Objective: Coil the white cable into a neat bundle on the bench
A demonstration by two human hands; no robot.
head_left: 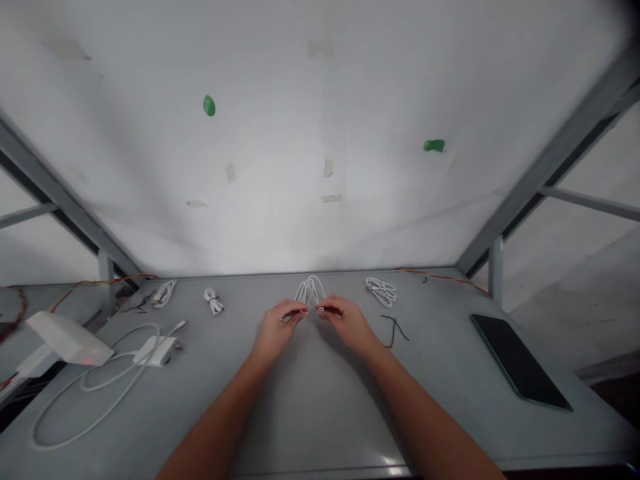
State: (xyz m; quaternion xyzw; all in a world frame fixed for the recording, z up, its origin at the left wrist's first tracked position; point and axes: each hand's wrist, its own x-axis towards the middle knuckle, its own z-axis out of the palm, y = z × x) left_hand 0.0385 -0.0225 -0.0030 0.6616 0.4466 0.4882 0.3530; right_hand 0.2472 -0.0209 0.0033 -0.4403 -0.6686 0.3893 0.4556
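A thin white cable (311, 285) rises in loose loops just beyond my fingers, near the back of the grey table. My left hand (281, 328) is closed in a pinch on one part of it. Opposite, my right hand (349, 325) pinches another part, where a small pale connector end shows at the fingertips. A small gap separates the two hands. To the right lie a coiled white cable (381, 292) and black twist ties (395, 330).
Left on the table (310, 413) are a tied cable bundle (213, 302), another coiled cable (164, 293), a white charger (157, 351) with a long looping cord, and a white box (70, 339). A dark tablet (519, 360) lies right. A white wall (280, 233) stands behind.
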